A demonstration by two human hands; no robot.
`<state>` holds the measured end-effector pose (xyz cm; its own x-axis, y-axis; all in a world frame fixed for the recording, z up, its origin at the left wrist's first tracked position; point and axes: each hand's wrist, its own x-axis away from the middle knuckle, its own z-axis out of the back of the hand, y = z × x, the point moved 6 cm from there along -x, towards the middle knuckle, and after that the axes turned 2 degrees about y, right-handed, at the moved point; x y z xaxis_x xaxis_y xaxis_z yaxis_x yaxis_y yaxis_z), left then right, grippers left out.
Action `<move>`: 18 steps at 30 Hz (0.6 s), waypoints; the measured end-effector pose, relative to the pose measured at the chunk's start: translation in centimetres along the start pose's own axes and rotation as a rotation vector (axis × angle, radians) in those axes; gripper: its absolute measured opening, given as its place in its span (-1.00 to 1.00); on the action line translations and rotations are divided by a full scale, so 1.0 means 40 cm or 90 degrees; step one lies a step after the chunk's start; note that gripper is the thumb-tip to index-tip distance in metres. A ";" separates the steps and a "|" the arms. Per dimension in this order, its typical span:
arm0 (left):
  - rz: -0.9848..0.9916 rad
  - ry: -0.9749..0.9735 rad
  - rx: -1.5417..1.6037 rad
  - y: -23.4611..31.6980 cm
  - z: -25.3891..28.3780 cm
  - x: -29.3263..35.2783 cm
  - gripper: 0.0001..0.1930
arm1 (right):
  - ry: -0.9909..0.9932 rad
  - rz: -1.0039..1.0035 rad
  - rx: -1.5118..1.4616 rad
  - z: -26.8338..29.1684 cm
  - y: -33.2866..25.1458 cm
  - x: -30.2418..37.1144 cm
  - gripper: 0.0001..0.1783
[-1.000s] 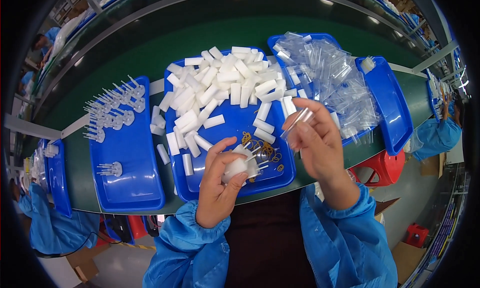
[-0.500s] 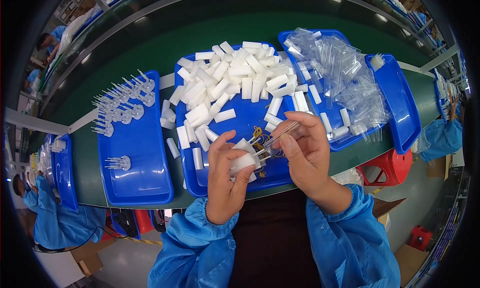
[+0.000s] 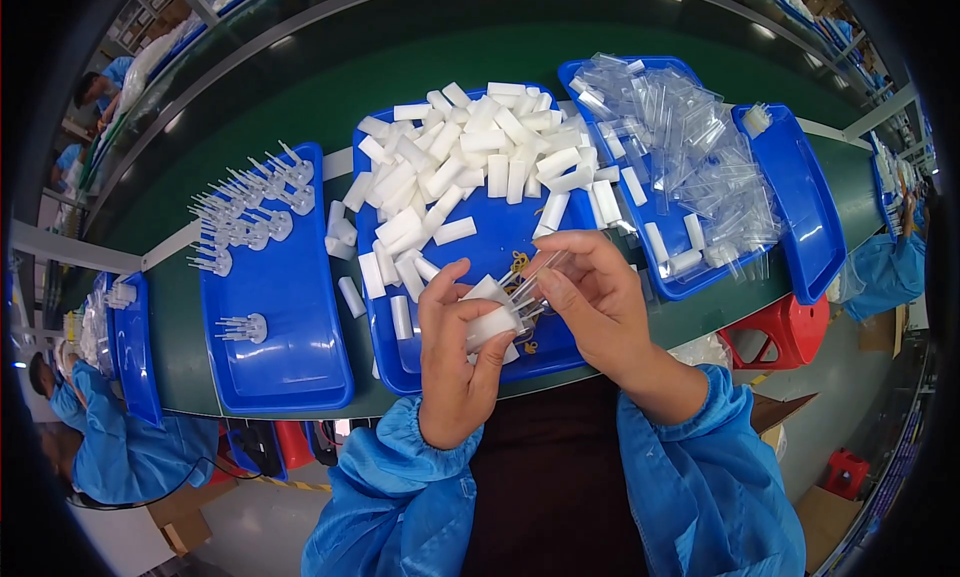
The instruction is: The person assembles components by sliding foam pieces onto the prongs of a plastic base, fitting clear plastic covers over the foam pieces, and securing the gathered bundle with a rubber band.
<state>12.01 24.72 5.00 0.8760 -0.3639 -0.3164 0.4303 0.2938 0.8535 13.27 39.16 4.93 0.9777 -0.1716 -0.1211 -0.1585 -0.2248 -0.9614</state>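
Observation:
My left hand point(image 3: 452, 362) is closed around a white part point(image 3: 490, 325) with thin prongs pointing to the upper right. Between the thumb and fingers of my right hand point(image 3: 612, 312) is a clear plastic tube point(image 3: 533, 289), its near end at the prongs. Whether the prongs are inside the tube I cannot tell. Both hands are over the front of a blue tray point(image 3: 500, 232) piled with white blocks point(image 3: 445, 162). Yellowish strands point(image 3: 521, 262) lie in the tray, partly hidden behind my hands.
On the left, a blue tray point(image 3: 285, 377) holds several white pronged parts point(image 3: 262, 212). A tray of clear plastic tubes point(image 3: 685, 127) stands at the right, beside a narrower blue tray point(image 3: 805, 222). A red stool point(image 3: 785, 337) is below the table's right edge. A co-worker's blue sleeve point(image 3: 130, 437) shows at left.
My right hand has moved slightly left, bringing the clear tube closer to the prongs of the white part. My left hand keeps its grip.

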 end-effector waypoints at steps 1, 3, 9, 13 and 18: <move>0.000 0.000 0.000 0.000 0.000 0.000 -0.78 | 0.001 -0.001 0.000 -0.002 0.002 0.000 -0.72; 0.001 0.000 0.000 -0.001 -0.002 0.001 -0.78 | 0.008 -0.008 0.003 -0.002 0.009 0.002 -0.73; 0.008 0.017 0.006 -0.007 0.002 0.005 -0.77 | 0.011 -0.075 -0.101 0.000 0.047 0.004 -0.76; 0.041 0.025 0.044 -0.015 0.000 0.004 -0.77 | 0.016 -0.083 -0.101 0.005 0.050 0.005 -0.76; 0.065 0.018 0.071 -0.026 0.000 0.006 -0.77 | 0.019 -0.101 -0.157 0.007 0.058 0.005 -0.75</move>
<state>11.78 24.33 4.03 0.9206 -0.3116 -0.2353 0.3128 0.2279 0.9221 13.15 38.88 2.60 0.9891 -0.1426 0.0369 -0.0360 -0.4765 -0.8785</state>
